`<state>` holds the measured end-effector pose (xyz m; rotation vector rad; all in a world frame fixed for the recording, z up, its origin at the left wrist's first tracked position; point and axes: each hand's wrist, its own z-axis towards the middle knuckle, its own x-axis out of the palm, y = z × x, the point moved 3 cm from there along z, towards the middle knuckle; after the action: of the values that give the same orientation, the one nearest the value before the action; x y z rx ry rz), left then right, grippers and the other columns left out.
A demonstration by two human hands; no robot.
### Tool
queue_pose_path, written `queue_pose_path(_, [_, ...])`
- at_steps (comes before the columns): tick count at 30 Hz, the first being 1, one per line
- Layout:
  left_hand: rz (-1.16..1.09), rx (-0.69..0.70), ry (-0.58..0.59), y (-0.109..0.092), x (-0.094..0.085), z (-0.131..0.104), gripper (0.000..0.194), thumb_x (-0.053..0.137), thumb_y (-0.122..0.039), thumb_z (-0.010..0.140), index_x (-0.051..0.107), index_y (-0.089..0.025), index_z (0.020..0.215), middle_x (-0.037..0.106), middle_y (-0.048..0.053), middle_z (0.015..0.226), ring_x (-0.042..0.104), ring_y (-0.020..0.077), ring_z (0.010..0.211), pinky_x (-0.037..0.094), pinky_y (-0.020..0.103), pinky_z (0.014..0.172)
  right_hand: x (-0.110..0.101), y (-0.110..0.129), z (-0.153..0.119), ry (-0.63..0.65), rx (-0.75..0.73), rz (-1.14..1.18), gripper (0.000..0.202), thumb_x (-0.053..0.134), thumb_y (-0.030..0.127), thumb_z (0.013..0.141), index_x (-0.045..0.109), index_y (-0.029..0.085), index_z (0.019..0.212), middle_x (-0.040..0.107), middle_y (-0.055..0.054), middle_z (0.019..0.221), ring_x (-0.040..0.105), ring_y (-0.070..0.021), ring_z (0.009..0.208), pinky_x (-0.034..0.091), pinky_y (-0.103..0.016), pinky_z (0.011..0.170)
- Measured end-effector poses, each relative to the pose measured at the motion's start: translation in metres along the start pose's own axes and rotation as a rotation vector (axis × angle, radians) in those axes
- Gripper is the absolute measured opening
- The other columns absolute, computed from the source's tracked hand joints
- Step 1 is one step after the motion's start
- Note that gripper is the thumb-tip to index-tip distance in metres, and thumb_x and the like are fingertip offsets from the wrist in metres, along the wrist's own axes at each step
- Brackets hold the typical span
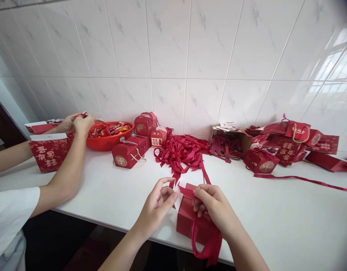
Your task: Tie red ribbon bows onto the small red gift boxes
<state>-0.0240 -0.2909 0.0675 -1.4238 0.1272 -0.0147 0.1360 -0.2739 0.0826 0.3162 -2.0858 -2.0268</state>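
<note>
1. A red box (186,222) sits at the near edge of the white table (275,218), about midway along. The step in hand appears to be fitting a ribbon (214,244) to it.
2. Right hand (215,205): fingers pinched closed on the ribbon above the box; a loop dangles to the near edge.
3. Left hand (156,205): half open, thumb and forefinger apart, beside the box's white flap (178,199); I cannot tell whether they touch.
4. The next move probably calls for steadying the box while the ribbon is drawn snug.
5. Counted towards the far edge: one ribbon heap (187,150); one candy bowl (101,144), four small boxes (130,158) beside it; one carton (246,142). The right-hand pile (286,150) overlaps too much to count.
</note>
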Motion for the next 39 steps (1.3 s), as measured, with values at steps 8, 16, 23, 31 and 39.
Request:
queue_pose_path(8, [0.02,0.015,-0.005,0.0,0.0,0.001,0.041,0.057,-0.044,0.083,0.046,-0.021,0.116,0.054,-0.001,0.074,0.054,0.0142,0.071,0.042,0.025,0.066,0.003,0.002,0.0,-0.004,0.007,0.003,0.027,0.05,0.033,0.074,0.048,0.017,0.053,0.051,0.001,0.051,0.046,-0.008,0.045,0.037,-0.02,0.045])
queue_pose_path(16, [0.095,0.065,-0.007,-0.005,0.001,0.003,0.037,0.055,-0.042,0.085,0.047,-0.022,0.114,0.054,-0.003,0.071,0.054,0.0135,0.072,0.044,0.025,0.072,0.003,0.002,0.002,-0.024,-0.005,-0.072,0.025,0.05,0.033,0.077,0.048,0.018,0.057,0.05,0.004,0.05,0.046,-0.0084,0.044,0.039,-0.02,0.044])
queue_pose_path(23, [0.015,-0.022,0.097,-0.004,0.01,0.025,0.038,0.037,-0.052,0.09,0.048,-0.018,0.077,0.048,-0.001,0.066,0.049,0.0131,0.064,0.043,0.026,0.063,0.002,0.001,0.004,-0.051,-0.029,-0.162,0.026,0.05,0.031,0.08,0.046,0.019,0.057,0.052,0.003,0.05,0.048,-0.0091,0.042,0.039,-0.021,0.045])
queue_pose_path(31, [0.492,0.123,-0.212,-0.005,-0.043,0.032,0.027,0.051,-0.04,0.083,0.051,-0.019,0.068,0.049,-0.002,0.063,0.049,0.0149,0.063,0.037,0.024,0.06,-0.023,0.009,-0.032,-0.446,-0.421,-0.023,0.023,0.062,0.038,0.079,0.06,0.02,0.094,0.065,-0.008,0.099,0.063,-0.0199,0.091,0.051,-0.027,0.073])
queue_pose_path(39, [0.699,0.218,-0.397,-0.007,-0.066,0.028,0.019,0.053,-0.039,0.083,0.056,-0.021,0.088,0.058,0.005,0.098,0.052,0.0265,0.101,0.036,0.037,0.091,-0.062,-0.033,-0.057,-0.573,-0.145,-0.223,0.032,0.055,0.05,0.083,0.061,0.02,0.094,0.065,-0.008,0.099,0.06,-0.0225,0.095,0.048,-0.032,0.08])
